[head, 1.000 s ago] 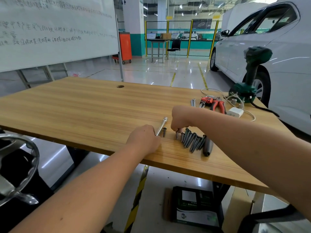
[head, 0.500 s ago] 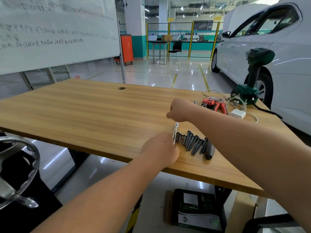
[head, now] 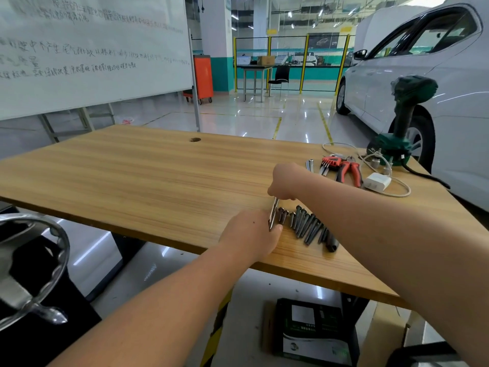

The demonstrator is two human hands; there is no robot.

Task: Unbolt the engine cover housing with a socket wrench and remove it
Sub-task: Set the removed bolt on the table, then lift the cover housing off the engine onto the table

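**Both hands on a chrome tool at the bolt row**

Left hand [head: 251,234] sits at the near edge of the wooden table [head: 132,176], fingers curled round the lower end of a slim chrome tool [head: 273,211], likely a socket extension or wrench shaft; thumb tip shows against its base. Right hand [head: 281,182] is at 12 o'clock from the left, just above it, fingers curled down and pinching the top end of the same tool. Tool stands nearly upright, tilted slightly, spanning between the two hands.

At 3 o'clock from the tool, just beside it: row of dark bolts [head: 304,223] lying side by side on the table, heads toward the far side. A dark socket-like cylinder [head: 332,243] ends the row at its right, near the right forearm.

Further out at 1 o'clock: two small chrome pieces [head: 310,165], a red hex key set [head: 329,164], red-handled pliers [head: 350,172], a white charger [head: 377,182] with looped white cable. Beyond those, at the far right corner, a green power driver [head: 402,123] stands upright.

Off the table: white car [head: 436,83] at 2 o'clock, whiteboard [head: 92,54] with handwriting at 10 o'clock, orange tool cart [head: 203,76] at 12 o'clock. On the floor under the table edge, a dark box [head: 312,329]. Shiny metal part [head: 31,266] at 8 o'clock, partly cut off; cannot tell whether it is the cover housing.
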